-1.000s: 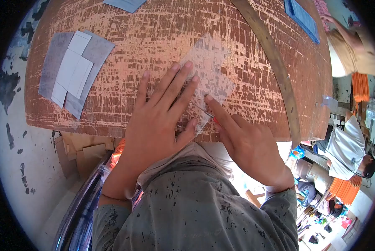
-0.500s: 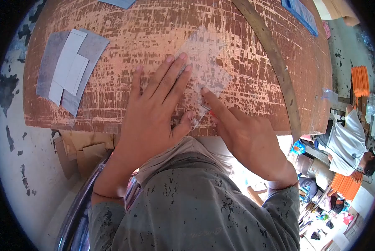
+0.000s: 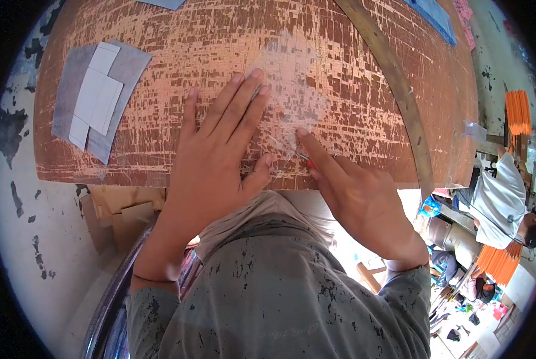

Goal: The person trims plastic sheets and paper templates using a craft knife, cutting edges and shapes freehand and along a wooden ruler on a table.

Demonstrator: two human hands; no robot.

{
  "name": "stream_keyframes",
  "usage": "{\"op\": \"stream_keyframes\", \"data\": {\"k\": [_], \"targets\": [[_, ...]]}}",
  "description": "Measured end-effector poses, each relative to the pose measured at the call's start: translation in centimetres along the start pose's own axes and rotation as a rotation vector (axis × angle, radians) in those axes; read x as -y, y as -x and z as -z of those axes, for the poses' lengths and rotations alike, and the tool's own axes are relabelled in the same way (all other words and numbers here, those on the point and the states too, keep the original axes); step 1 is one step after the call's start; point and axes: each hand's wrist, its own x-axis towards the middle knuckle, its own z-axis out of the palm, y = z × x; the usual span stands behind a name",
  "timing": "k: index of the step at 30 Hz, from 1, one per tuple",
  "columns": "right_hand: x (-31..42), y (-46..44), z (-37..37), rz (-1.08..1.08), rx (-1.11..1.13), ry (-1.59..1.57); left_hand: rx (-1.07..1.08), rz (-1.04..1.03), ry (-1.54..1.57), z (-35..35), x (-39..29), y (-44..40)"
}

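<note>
My left hand (image 3: 217, 134) lies flat, fingers stretched, on the scratched brown board and the left edge of a clear plastic sheet (image 3: 289, 63). The sheet is see-through, so its outline is hard to follow. Gripped in my right hand (image 3: 360, 188) is a small red-handled cutter knife (image 3: 309, 162), its thin blade pointing up and left at the lower part of the sheet. My right index finger is extended along the knife, and most of the handle is hidden in the palm.
White paper pattern pieces (image 3: 100, 99) lie on grey sheet material (image 3: 133, 63) at the left. A long brownish metal ruler (image 3: 393, 75) crosses the right side of the board (image 3: 178, 42). Blue sheets (image 3: 432, 21) lie at the upper right. Beyond the board, a person in a white shirt (image 3: 500, 191) works.
My right hand and the knife have moved slightly right and down. My left hand has shifted a little left and up, still flat.
</note>
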Motion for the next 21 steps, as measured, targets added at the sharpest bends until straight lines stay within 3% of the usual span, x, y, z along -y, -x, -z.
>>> {"op": "stream_keyframes", "data": {"k": [21], "targets": [[-1.1, 2.1, 0.0, 0.051, 0.015, 0.025, -0.013, -0.004, -0.021, -0.1, -0.1, 0.2]]}}
